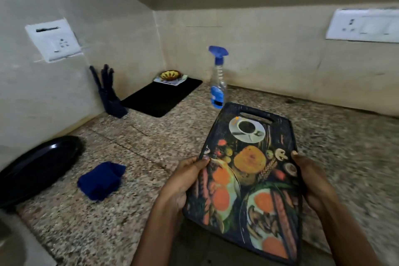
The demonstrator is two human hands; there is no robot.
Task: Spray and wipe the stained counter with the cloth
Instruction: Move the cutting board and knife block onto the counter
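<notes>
We hold a printed cutting board point(250, 179) by both long edges, left hand point(185, 181) and right hand point(313, 179) gripping it above the speckled granite counter point(151, 147). The blue cloth point(100, 180) lies near left, the spray bottle point(218, 77) stands farther back, near the beige tiled wall point(269, 58).

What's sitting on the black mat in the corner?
At the far end of the black mat, a white dish holds a yellow, bowl-like thing. The dish covers the mat beneath it.
</notes>
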